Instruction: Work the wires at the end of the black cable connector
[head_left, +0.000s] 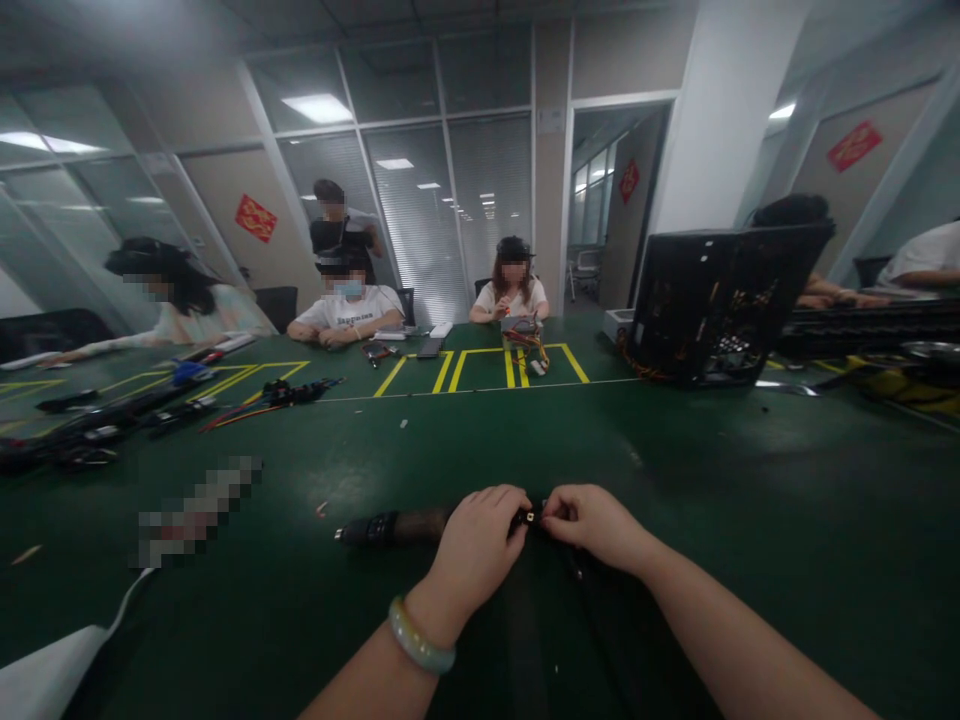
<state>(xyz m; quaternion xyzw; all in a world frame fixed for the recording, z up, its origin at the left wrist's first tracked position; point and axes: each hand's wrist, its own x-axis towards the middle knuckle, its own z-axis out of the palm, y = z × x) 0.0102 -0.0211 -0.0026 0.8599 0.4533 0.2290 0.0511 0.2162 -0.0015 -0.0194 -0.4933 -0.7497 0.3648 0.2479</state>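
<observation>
A dark, slim electric screwdriver lies level just above or on the green table, its black ringed nose and metal tip pointing left. My left hand is closed around its rear part, palm down. A small brass-coloured piece shows between my two hands, at the tool's tail. My right hand pinches the end of a black cable there with thumb and forefinger. The cable runs down toward me, dim against the table. My fingers hide the joint between tool and cable.
A black computer case stands back right. Wire bundles and black parts lie left. A pixelated item lies nearer, by a white sheet. Several people sit around the table; one across has a wired metal box.
</observation>
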